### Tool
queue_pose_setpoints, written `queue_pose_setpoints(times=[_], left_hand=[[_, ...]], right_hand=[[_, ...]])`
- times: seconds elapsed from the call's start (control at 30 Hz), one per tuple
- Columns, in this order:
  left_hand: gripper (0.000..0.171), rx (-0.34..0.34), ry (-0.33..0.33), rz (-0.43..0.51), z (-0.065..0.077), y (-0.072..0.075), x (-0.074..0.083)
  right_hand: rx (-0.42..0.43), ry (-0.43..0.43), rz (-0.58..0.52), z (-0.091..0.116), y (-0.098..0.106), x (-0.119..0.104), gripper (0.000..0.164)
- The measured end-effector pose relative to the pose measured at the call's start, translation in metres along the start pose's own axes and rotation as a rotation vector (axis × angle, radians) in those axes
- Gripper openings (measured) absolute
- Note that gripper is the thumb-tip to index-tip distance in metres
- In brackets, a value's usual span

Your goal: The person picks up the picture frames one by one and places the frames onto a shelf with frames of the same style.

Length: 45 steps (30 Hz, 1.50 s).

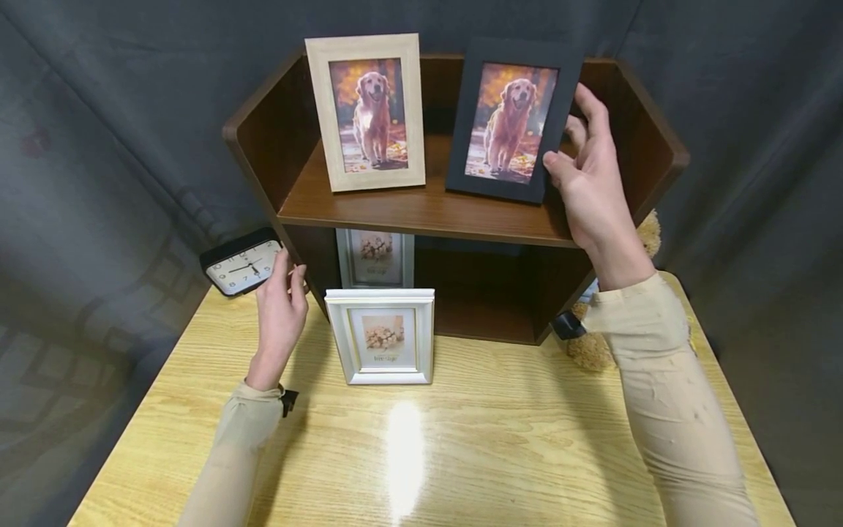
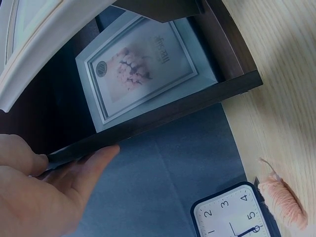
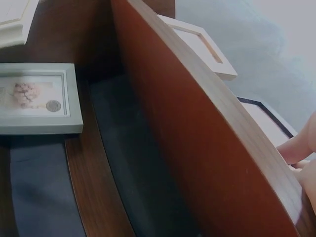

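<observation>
Right sleeve (image 1: 665, 395) overlaps plush (image 1: 588, 353); grip (image 1: 593, 176) holds black frame (image 1: 510, 121).

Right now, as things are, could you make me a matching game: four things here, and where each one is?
1. dark frame
2. cream frame
3. white frame
4. clock

A. on the table, in front of the shelf unit
B. beside the shelf unit's left side
C. held by the right hand
D. on the upper board, untouched by hands

Pairs: 1-C, 2-D, 3-A, 4-B
</observation>
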State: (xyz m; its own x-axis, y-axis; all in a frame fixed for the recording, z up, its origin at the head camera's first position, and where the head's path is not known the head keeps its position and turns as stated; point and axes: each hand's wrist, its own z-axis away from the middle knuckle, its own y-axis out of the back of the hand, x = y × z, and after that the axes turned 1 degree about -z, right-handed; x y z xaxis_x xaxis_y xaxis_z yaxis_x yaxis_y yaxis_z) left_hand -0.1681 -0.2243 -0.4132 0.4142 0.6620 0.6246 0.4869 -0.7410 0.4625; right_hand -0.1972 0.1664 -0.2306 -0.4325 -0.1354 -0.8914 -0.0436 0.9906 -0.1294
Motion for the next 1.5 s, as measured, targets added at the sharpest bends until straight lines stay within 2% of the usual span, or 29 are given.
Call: queue_pose_setpoints(times=[0.27, 0.6, 0.73, 0.9, 1.07, 1.17, 1.4, 1.5], left_hand=[[0.026, 0.004, -0.001, 0.003, 0.000, 0.000, -0.001], [0.026, 0.005, 0.005, -0.002, 0.001, 0.000, -0.002], [0.025, 0.008, 0.003, -0.005, 0.001, 0.000, -0.002], [0.025, 0.010, -0.002, 0.011, 0.001, -0.001, -0.001], [0.025, 0.007, -0.001, 0.020, 0.001, -0.001, 0.000], [0.026, 0.006, 0.001, 0.017, 0.001, -0.001, 0.000], [0.026, 0.007, 0.003, 0.017, 0.001, -0.001, 0.000], [0.026, 0.009, 0.005, 0.018, 0.001, 0.000, 0.000]], right_hand=[[-0.009, 0.005, 0.020, 0.001, 0.001, 0.001, 0.068], [0.020, 0.006, 0.042, 0.003, 0.001, 0.002, 0.072], [0.041, 0.029, 0.108, 0.003, 0.000, 0.002, 0.072], [0.066, 0.095, 0.265, 0.009, 0.000, -0.002, 0.071], [0.070, 0.168, 0.403, 0.025, -0.002, -0.010, 0.070], [0.059, 0.200, 0.432, 0.039, -0.004, -0.013, 0.067], [-0.021, 0.378, 0.441, 0.088, -0.005, -0.006, 0.058], [-0.061, 0.403, 0.405, 0.105, -0.009, 0.000, 0.054]])
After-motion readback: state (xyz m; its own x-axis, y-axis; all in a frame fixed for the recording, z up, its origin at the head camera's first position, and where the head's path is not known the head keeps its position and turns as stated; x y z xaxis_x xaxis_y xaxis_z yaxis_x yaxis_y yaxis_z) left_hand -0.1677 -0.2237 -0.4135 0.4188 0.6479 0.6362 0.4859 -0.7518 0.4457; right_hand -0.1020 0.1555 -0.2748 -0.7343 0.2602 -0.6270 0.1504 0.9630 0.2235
